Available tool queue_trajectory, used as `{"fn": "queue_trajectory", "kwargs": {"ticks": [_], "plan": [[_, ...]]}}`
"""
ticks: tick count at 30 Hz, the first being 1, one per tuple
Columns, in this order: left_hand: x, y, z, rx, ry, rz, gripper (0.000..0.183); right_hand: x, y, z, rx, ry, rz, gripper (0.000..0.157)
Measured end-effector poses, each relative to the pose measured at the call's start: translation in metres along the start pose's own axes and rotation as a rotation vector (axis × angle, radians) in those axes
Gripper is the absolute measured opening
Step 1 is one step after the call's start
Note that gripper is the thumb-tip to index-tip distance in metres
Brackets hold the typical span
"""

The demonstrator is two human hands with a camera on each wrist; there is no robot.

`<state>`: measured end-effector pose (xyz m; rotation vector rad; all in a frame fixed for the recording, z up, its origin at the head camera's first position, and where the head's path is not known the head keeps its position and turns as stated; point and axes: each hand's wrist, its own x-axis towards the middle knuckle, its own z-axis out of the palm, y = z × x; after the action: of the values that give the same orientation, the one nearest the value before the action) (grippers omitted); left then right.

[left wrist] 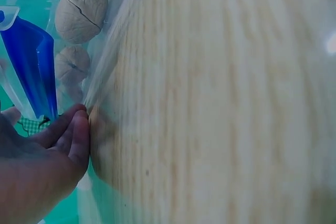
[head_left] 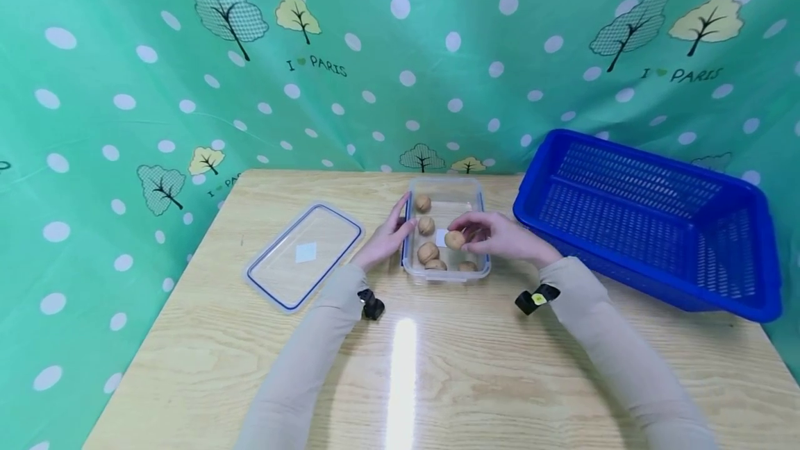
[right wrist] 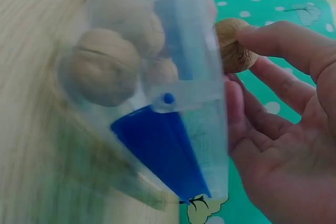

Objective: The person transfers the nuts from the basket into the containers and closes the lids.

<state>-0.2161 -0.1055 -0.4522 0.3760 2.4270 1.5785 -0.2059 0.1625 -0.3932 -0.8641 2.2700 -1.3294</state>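
Observation:
A clear plastic food container (head_left: 446, 275) with blue clasps stands on the table with its top off. Several walnuts (head_left: 428, 253) lie inside, mostly along its left and near sides. At the container's left wall, my left hand (head_left: 389, 236) holds the side, thumb by the rim; in the left wrist view its fingertips (left wrist: 79, 124) touch low on the wall beside a hanging blue clasp (left wrist: 31, 56). My right hand (head_left: 496, 233) pinches one walnut (right wrist: 233, 45) between thumb and fingers, over the container. In the right wrist view that walnut is just above the rim.
A clear lid (head_left: 306, 253) with a blue seal and a pale label lies flat to the left. The large blue perforated basket (head_left: 625, 228) stands at the right. Behind the wooden table (head_left: 462, 367) hangs a green dotted cloth (head_left: 375, 54).

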Motion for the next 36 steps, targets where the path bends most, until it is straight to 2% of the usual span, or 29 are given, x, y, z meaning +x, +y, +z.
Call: {"fn": "queue_trajectory", "kwargs": {"ticks": [3, 7, 18, 19, 25, 26, 36], "plan": [[0.001, 0.001, 0.0, 0.008, 0.014, 0.014, 0.064, 0.0, 0.002, 0.004, -0.016, 0.003, -0.009, 0.035], [0.001, 0.002, 0.0, -0.007, 0.019, 0.0, 0.063, 0.001, 0.002, 0.006, -0.025, 0.001, -0.017, 0.033], [-0.003, 0.003, -0.001, 0.007, 0.017, -0.017, 0.063, -0.001, 0.003, 0.007, 0.018, 0.013, -0.03, 0.032], [-0.005, 0.008, -0.003, 0.009, 0.011, -0.019, 0.063, -0.001, 0.003, 0.007, 0.02, 0.017, -0.031, 0.032], [-0.002, 0.006, -0.007, 0.031, 0.012, -0.017, 0.062, 0.002, -0.003, 0.006, 0.028, 0.034, -0.019, 0.03], [-0.001, 0.001, -0.007, 0.046, 0.024, -0.016, 0.061, 0.003, -0.004, 0.007, 0.034, 0.034, -0.019, 0.03], [-0.01, 0.006, -0.031, 0.116, 0.082, 0.017, 0.049, 0.022, -0.011, 0.023, 0.109, 0.05, -0.058, 0.03]]}}
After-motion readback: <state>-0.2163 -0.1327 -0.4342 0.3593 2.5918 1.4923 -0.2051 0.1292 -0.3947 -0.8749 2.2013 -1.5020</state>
